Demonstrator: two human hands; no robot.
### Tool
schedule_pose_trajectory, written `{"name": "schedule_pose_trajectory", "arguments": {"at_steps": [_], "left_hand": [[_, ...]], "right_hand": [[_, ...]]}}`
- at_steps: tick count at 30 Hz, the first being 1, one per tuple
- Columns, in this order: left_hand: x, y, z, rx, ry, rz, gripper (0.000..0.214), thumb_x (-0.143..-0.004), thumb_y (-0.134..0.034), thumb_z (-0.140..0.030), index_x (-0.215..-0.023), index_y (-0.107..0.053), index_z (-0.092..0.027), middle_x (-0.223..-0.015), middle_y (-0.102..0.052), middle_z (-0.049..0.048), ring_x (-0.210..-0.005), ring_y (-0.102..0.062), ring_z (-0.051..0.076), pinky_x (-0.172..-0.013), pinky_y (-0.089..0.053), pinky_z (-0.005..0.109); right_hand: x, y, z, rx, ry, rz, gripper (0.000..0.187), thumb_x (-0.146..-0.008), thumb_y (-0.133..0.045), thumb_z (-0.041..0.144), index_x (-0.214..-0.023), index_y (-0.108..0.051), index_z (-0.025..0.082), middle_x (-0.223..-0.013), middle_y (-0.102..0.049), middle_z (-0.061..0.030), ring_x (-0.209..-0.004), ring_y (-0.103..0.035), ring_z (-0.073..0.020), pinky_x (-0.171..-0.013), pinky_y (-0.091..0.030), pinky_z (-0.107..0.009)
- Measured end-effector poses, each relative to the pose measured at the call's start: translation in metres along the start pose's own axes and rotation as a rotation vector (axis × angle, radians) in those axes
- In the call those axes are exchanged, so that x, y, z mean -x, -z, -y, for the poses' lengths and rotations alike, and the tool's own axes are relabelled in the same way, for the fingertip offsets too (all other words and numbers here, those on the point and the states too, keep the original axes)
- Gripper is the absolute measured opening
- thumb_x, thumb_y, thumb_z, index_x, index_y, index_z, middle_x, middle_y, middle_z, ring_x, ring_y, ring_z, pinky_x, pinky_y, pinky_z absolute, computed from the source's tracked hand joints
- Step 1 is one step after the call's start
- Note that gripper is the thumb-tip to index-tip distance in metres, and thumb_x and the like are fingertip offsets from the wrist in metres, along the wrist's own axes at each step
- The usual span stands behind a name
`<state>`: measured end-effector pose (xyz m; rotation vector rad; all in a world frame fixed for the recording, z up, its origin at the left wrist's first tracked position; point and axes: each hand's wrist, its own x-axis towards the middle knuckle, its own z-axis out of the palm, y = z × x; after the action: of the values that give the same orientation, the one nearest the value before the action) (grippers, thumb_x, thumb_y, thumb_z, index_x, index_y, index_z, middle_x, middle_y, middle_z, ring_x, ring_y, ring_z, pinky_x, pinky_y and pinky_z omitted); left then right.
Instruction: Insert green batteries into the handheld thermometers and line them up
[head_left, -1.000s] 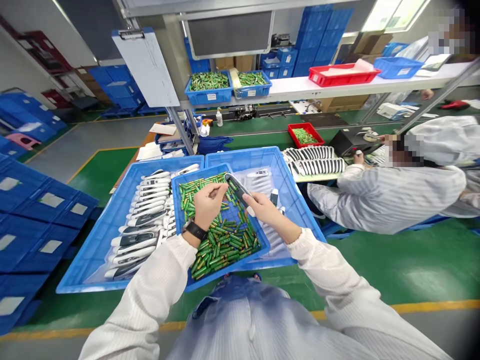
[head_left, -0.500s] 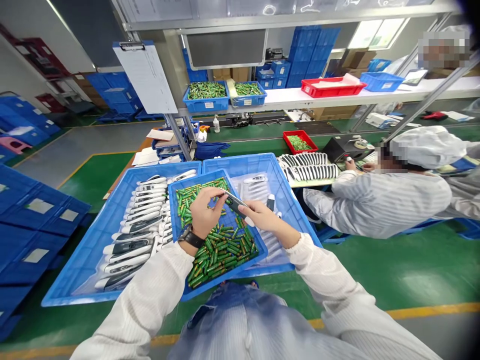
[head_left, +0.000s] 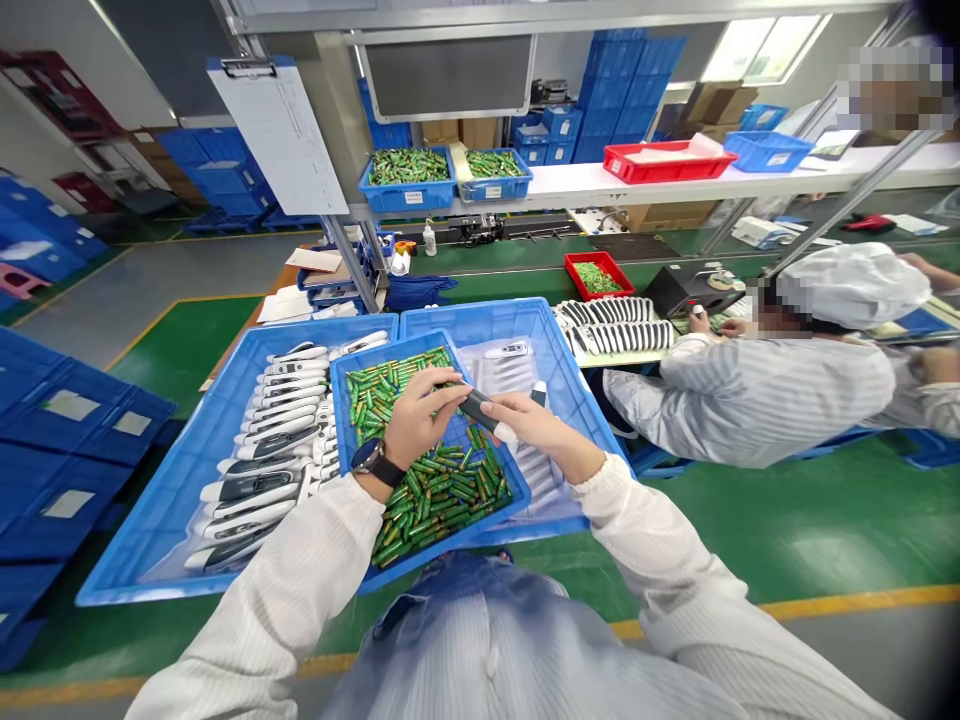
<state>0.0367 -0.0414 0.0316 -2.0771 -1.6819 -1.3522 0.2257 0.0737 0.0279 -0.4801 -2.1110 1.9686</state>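
Observation:
A small blue bin full of green batteries rests across two larger blue trays. Above it my right hand grips a dark handheld device by its white end. My left hand, with a black watch on the wrist, has its fingers closed over the device's other end; whether a battery sits under them is hidden. The left tray carries rows of white and grey devices. The right tray has a few more devices on clear plastic.
A co-worker in a white cap and striped coat sits at right beside rows of devices and a red bin of batteries. A shelf above bears blue battery bins and a red tray. Blue crates stack at left.
My left hand has moved in from holding something small beside the device to closing over its near end. The device has tipped down closer to the battery bin.

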Motion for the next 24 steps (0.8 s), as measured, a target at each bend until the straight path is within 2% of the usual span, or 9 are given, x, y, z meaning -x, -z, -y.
{"name": "schedule_pose_trajectory", "arguments": {"at_steps": [3,5,14,17,19,22,24], "left_hand": [[0.001,0.0,-0.003,-0.017,0.085,-0.002,0.02,-0.093,-0.059,-0.031,-0.105,-0.075,-0.029,-0.141,-0.054,0.0093,-0.128,-0.053,0.025,-0.096,-0.052,0.041],[0.0,-0.001,-0.005,0.001,0.111,-0.001,0.021,-0.093,-0.059,-0.032,-0.105,-0.076,-0.028,-0.145,-0.05,0.0096,-0.13,-0.051,0.026,-0.097,-0.052,0.042],[-0.005,-0.004,-0.01,0.089,0.237,-0.022,0.017,-0.091,-0.06,-0.031,-0.094,-0.075,-0.023,-0.114,-0.057,0.0092,-0.111,-0.059,0.023,-0.093,-0.053,0.041],[-0.002,-0.011,-0.004,0.219,0.321,-0.08,0.017,-0.088,-0.063,-0.031,-0.101,-0.064,-0.021,-0.108,-0.057,0.0077,-0.105,-0.06,0.021,-0.094,-0.053,0.039],[0.0,-0.015,0.002,0.336,0.402,-0.119,0.033,-0.085,-0.067,-0.032,-0.113,-0.053,-0.021,-0.111,-0.057,0.0078,-0.102,-0.06,0.019,-0.09,-0.054,0.035],[0.002,-0.017,0.009,0.373,0.524,-0.12,0.048,-0.084,-0.065,-0.031,-0.125,-0.043,-0.022,-0.124,-0.054,0.0111,-0.106,-0.06,0.019,-0.082,-0.055,0.031],[0.002,-0.014,0.011,0.268,0.585,-0.038,0.037,-0.084,-0.061,-0.026,-0.119,-0.05,-0.021,-0.118,-0.058,0.0102,-0.103,-0.061,0.02,-0.08,-0.054,0.032]], "right_hand": [[0.002,0.0,0.003,0.015,-0.001,0.025,0.051,-0.092,-0.051,0.062,-0.071,-0.058,0.016,-0.061,-0.058,-0.0002,-0.057,-0.049,-0.0131,-0.057,-0.037,-0.027],[0.003,-0.001,0.003,0.019,0.011,0.013,0.051,-0.093,-0.05,0.062,-0.07,-0.058,0.016,-0.061,-0.057,-0.0005,-0.057,-0.049,-0.0132,-0.057,-0.037,-0.027],[-0.001,-0.005,-0.007,0.012,0.012,-0.051,0.049,-0.09,-0.053,0.063,-0.075,-0.058,0.016,-0.062,-0.055,0.0003,-0.059,-0.048,-0.0135,-0.056,-0.037,-0.026],[-0.001,-0.007,-0.008,-0.003,0.0,-0.057,0.05,-0.089,-0.054,0.063,-0.072,-0.057,0.016,-0.062,-0.054,0.0003,-0.058,-0.048,-0.0122,-0.053,-0.035,-0.025],[-0.002,-0.007,-0.009,-0.036,-0.013,-0.046,0.05,-0.088,-0.056,0.063,-0.073,-0.058,0.015,-0.062,-0.054,0.0006,-0.055,-0.047,-0.0113,-0.05,-0.034,-0.024],[-0.005,0.002,-0.013,-0.059,-0.071,-0.12,0.047,-0.087,-0.057,0.063,-0.095,-0.06,0.017,-0.063,-0.056,0.0024,-0.05,-0.048,-0.0117,-0.046,-0.034,-0.023],[-0.01,0.017,-0.02,0.002,-0.089,-0.286,0.05,-0.089,-0.055,0.062,-0.114,-0.055,0.019,-0.067,-0.062,0.0014,-0.051,-0.051,-0.0136,-0.046,-0.036,-0.024]]}}
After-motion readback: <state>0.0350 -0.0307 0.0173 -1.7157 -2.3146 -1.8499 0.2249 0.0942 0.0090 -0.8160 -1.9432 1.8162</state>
